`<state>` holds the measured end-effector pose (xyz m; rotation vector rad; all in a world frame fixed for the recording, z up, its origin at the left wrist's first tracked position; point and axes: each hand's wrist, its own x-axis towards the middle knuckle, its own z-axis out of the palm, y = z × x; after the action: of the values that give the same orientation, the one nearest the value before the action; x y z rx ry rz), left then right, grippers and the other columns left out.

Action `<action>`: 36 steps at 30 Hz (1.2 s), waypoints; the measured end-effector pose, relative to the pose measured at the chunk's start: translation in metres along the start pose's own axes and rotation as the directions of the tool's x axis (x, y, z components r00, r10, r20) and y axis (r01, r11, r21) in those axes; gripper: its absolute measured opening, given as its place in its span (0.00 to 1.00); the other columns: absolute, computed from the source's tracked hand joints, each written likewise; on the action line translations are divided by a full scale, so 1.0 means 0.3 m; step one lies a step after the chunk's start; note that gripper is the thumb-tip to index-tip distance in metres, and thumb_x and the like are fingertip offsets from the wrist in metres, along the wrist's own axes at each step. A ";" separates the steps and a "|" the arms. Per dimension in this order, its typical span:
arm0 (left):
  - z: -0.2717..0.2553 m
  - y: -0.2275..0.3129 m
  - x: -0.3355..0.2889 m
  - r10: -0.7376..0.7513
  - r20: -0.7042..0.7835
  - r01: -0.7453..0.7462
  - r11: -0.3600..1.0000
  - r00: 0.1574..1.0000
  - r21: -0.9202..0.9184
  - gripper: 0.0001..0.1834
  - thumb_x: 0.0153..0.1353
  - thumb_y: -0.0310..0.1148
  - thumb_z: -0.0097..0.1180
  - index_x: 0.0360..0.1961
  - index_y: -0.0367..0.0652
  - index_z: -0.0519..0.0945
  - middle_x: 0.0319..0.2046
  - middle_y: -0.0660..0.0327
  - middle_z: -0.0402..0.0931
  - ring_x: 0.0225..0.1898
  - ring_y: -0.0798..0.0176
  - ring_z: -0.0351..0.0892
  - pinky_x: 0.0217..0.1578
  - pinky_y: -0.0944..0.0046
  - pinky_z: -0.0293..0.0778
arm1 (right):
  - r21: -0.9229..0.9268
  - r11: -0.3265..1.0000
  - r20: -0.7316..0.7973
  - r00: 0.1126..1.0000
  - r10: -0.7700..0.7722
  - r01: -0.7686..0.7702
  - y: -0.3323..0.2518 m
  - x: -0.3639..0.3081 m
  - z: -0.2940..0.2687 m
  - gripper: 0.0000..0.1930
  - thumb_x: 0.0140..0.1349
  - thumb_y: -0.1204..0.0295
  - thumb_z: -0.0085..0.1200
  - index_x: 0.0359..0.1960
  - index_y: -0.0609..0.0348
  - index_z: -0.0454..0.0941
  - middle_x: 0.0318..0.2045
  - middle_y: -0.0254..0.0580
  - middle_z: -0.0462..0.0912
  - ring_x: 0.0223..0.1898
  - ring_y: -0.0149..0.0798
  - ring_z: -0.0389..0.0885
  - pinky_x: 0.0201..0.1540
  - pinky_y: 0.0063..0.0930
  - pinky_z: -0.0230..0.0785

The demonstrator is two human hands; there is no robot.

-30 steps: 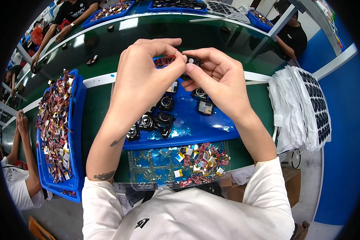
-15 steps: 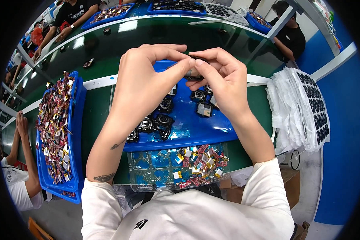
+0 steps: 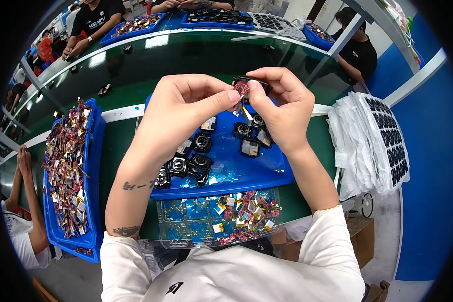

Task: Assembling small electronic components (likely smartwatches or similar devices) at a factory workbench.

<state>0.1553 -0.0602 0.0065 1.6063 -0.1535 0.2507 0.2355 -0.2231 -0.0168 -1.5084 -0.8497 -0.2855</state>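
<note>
My left hand (image 3: 186, 103) pinches a small red circuit board (image 3: 240, 89) between thumb and fingertips. A pale, flat battery (image 3: 246, 113) hangs just below the board, apparently joined to it. Closed around a black watch case (image 3: 243, 79) is my right hand (image 3: 288, 108), its thumb close against the board. Fingers partly hide the case. Beneath both hands lies a blue tray (image 3: 267, 173) with several black watch cases (image 3: 201, 161) at its left and a few more (image 3: 250, 147) under my right hand.
Nearer me, a clear compartment tray (image 3: 162, 221) holds red boards and batteries (image 3: 246, 214). A blue bin (image 3: 99, 131) heaped with boards stands left. White-wrapped trays of black parts (image 3: 387, 136) are stacked right. Beyond the white rail (image 3: 121, 114) runs a green conveyor (image 3: 176, 55); other people sit around it.
The red circuit board and hanging battery have come into sight between my hands, at the watch case. My left fingertips now pinch the board. The whole view has shifted slightly.
</note>
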 end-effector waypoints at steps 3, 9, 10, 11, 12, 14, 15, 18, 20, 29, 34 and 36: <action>0.008 -0.011 0.007 -0.008 -0.013 0.007 0.996 1.000 -0.093 0.08 0.56 0.29 0.63 0.34 0.34 0.82 0.28 0.62 0.81 0.31 0.75 0.77 0.33 0.76 0.71 | 0.075 0.997 -0.008 1.000 -0.010 0.011 -0.011 -0.002 0.000 0.08 0.57 0.79 0.58 0.38 0.67 0.78 0.30 0.39 0.83 0.30 0.24 0.80 0.32 0.15 0.73; 0.025 -0.029 0.022 0.034 -0.147 -0.031 0.999 0.989 0.026 0.10 0.55 0.27 0.64 0.36 0.34 0.80 0.26 0.63 0.80 0.29 0.76 0.77 0.29 0.79 0.68 | 0.100 0.995 0.009 1.000 -0.007 0.006 -0.017 -0.009 -0.009 0.09 0.56 0.80 0.58 0.39 0.68 0.78 0.32 0.41 0.83 0.33 0.25 0.81 0.34 0.16 0.74; 0.023 -0.028 0.024 0.051 -0.195 -0.028 0.993 0.979 0.116 0.11 0.55 0.27 0.64 0.37 0.34 0.79 0.25 0.64 0.80 0.28 0.76 0.77 0.28 0.79 0.68 | 0.163 0.986 0.034 0.999 -0.022 0.016 -0.015 -0.010 -0.009 0.09 0.56 0.80 0.59 0.39 0.68 0.77 0.33 0.41 0.83 0.33 0.25 0.81 0.34 0.16 0.75; 0.021 -0.030 0.028 0.043 -0.164 -0.027 0.995 0.986 0.098 0.12 0.55 0.28 0.65 0.38 0.34 0.78 0.23 0.65 0.79 0.27 0.77 0.77 0.27 0.79 0.68 | 0.225 0.974 0.059 0.998 -0.038 0.024 -0.015 -0.009 -0.009 0.10 0.57 0.79 0.59 0.40 0.68 0.77 0.34 0.42 0.83 0.34 0.26 0.81 0.34 0.17 0.75; 0.017 -0.031 0.031 0.047 -0.168 -0.030 0.995 0.985 0.097 0.12 0.55 0.28 0.65 0.38 0.34 0.78 0.23 0.65 0.79 0.27 0.77 0.77 0.27 0.79 0.68 | 0.225 0.974 0.064 0.997 -0.042 0.026 -0.019 -0.007 -0.010 0.10 0.57 0.79 0.59 0.40 0.68 0.77 0.34 0.42 0.83 0.34 0.26 0.81 0.34 0.17 0.75; 0.004 -0.037 0.032 -0.020 -0.095 0.025 0.998 0.995 0.052 0.12 0.54 0.29 0.65 0.37 0.34 0.78 0.22 0.66 0.79 0.26 0.77 0.76 0.27 0.79 0.68 | 0.171 0.983 0.099 0.994 0.051 -0.068 -0.025 -0.007 -0.008 0.11 0.57 0.79 0.59 0.41 0.69 0.76 0.35 0.43 0.83 0.36 0.27 0.82 0.35 0.17 0.76; -0.005 -0.041 0.033 -0.015 -0.083 0.021 0.997 0.996 0.076 0.12 0.55 0.30 0.65 0.37 0.34 0.79 0.23 0.65 0.79 0.26 0.77 0.76 0.29 0.79 0.69 | 0.201 0.971 0.128 0.986 0.108 -0.132 -0.020 0.002 -0.011 0.09 0.57 0.80 0.59 0.40 0.69 0.78 0.35 0.43 0.83 0.37 0.29 0.82 0.38 0.19 0.76; -0.027 -0.041 0.038 0.011 -0.063 -0.006 0.997 0.998 0.076 0.11 0.56 0.31 0.64 0.37 0.35 0.80 0.26 0.64 0.79 0.29 0.76 0.76 0.32 0.78 0.70 | 0.255 0.954 0.176 0.978 0.116 -0.159 0.023 0.061 -0.046 0.09 0.56 0.81 0.60 0.39 0.69 0.80 0.36 0.42 0.83 0.37 0.30 0.83 0.40 0.21 0.76; -0.052 -0.020 0.028 0.055 -0.103 -0.045 0.995 0.993 0.094 0.11 0.57 0.32 0.63 0.37 0.36 0.80 0.26 0.64 0.79 0.30 0.76 0.77 0.33 0.77 0.70 | 0.199 0.962 0.126 0.978 0.166 -0.189 0.117 0.123 -0.097 0.10 0.55 0.81 0.61 0.40 0.67 0.81 0.34 0.42 0.84 0.35 0.31 0.83 0.40 0.22 0.76; -0.080 0.020 0.025 0.168 -0.151 -0.154 0.983 0.974 0.104 0.11 0.59 0.34 0.60 0.37 0.37 0.81 0.28 0.64 0.79 0.32 0.74 0.77 0.36 0.75 0.71 | -0.050 0.799 -0.184 0.792 0.582 -0.599 0.590 0.203 -0.355 0.08 0.57 0.78 0.60 0.39 0.68 0.81 0.32 0.45 0.84 0.33 0.35 0.84 0.36 0.26 0.80; -0.089 0.020 0.014 0.178 -0.172 -0.162 0.982 0.969 0.101 0.10 0.58 0.33 0.58 0.35 0.35 0.81 0.26 0.62 0.80 0.30 0.73 0.78 0.34 0.73 0.72 | 0.140 0.723 -0.134 0.710 0.691 -0.677 0.563 0.203 -0.340 0.15 0.58 0.79 0.59 0.46 0.71 0.77 0.36 0.46 0.82 0.34 0.35 0.83 0.39 0.30 0.81; -0.080 0.020 0.020 0.177 -0.160 -0.163 0.982 0.971 0.095 0.10 0.58 0.33 0.58 0.35 0.35 0.81 0.25 0.62 0.80 0.30 0.73 0.78 0.34 0.73 0.72 | 0.153 0.812 -0.055 0.816 0.575 -0.562 0.496 0.187 -0.314 0.16 0.59 0.77 0.58 0.49 0.70 0.75 0.38 0.44 0.81 0.39 0.34 0.81 0.43 0.27 0.80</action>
<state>0.1580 -0.0363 0.0148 1.6461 -0.1526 0.5297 0.4008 -0.2787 -0.0785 -1.5379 -0.2952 0.1422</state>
